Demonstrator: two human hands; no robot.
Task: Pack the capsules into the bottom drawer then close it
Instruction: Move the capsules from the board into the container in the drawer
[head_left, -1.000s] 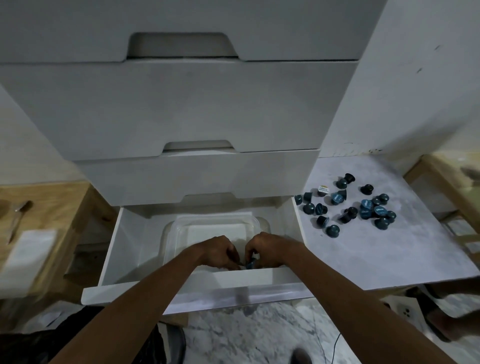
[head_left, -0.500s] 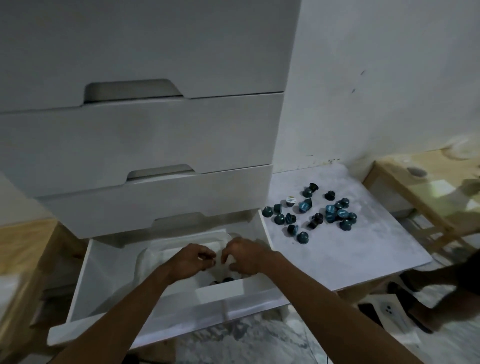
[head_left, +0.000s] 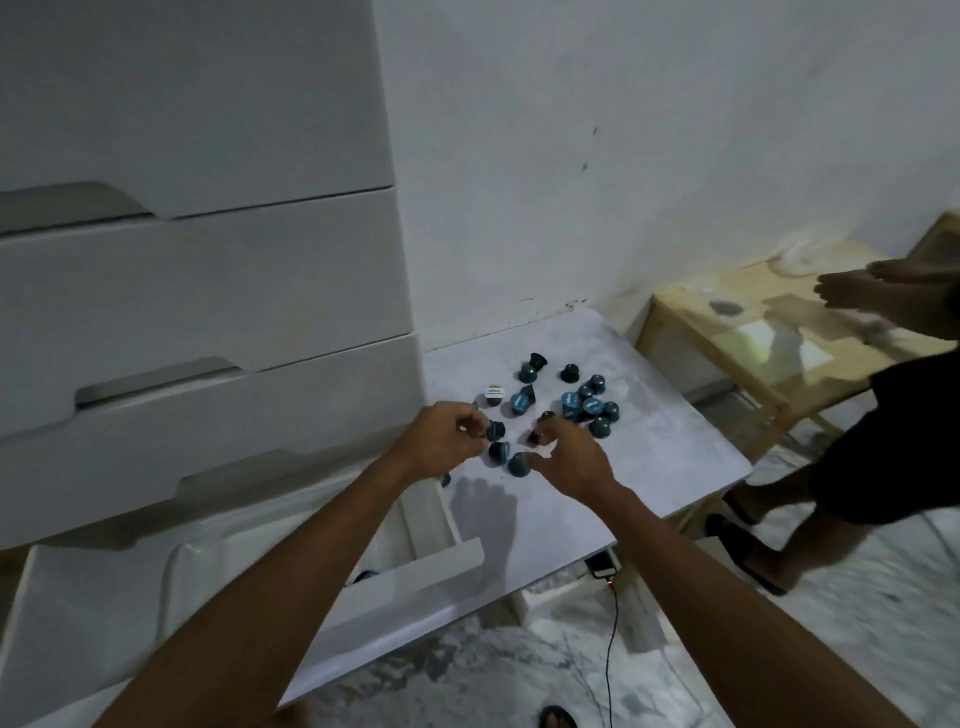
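1. now our left hand (head_left: 441, 441) sits at the near left edge of the capsules (head_left: 571, 402). its fingers are curled in and pinch one dark capsule (head_left: 494, 429) at the fingertips.
2. our right hand (head_left: 566, 462) is just beside it, knuckles up, with the fingers bent down over a second capsule (head_left: 535, 439). we cannot tell whether it grips that one or only touches it.
3. a teal capsule (head_left: 519, 464) lies on the table right by the right thumb.
4. the other capsules lie loose in a cluster on the white table (head_left: 649, 467), just beyond both hands. some are upright and some are tipped over. a labelled capsule (head_left: 493, 391) with a white top lies at the cluster's left side.
5. the bottom drawer (head_left: 363, 618) stands pulled open under our left forearm, just left of the table. a clear plastic tub (head_left: 174, 571) lies inside it. we cannot make out what the tub contains.
6. the upper drawers (head_left: 208, 291) above it are pushed in.
7. a second person (head_left: 909, 441) stands at the right with hands out over a wooden bench (head_left: 727, 332).
8. a thin cable (head_left: 613, 649) runs across the marble floor below the table.
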